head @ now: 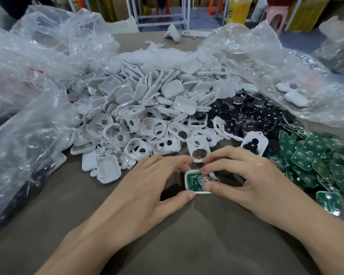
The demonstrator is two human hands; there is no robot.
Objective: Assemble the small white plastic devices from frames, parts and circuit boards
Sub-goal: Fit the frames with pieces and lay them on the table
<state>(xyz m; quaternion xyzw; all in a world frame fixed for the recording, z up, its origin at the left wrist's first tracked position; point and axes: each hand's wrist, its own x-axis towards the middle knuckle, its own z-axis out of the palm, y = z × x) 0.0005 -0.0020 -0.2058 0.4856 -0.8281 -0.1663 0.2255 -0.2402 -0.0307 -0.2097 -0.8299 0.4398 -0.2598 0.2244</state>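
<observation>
Head camera, looking down over a brown desk, shows two bare hands meeting near the middle of the picture around one small white rounded-square plastic shell that lies flat on the desk with a green circuit board seated inside it. Left hand lies palm down, its thumb pressed against the shell's near edge and its fingers curled over the far side, so it grasps the shell. Right hand arches over from the other side, thumb on the near right corner and a fingertip resting on a round silvery part atop the board, so it too is closed on the piece. Just beyond the fingertips lies a white plastic frame with round holes. Behind, a large heap of white plastic frames and covers spreads across the desk, with a pile of black discs to its right and a pile of green circuit boards nearer the right edge; crinkled clear plastic bags surround everything. Judging by its size, the shell is light, stiff and smooth enough to slip, and the board likely fragile, so holding by the outer edges and pressing gently seems wisest.
</observation>
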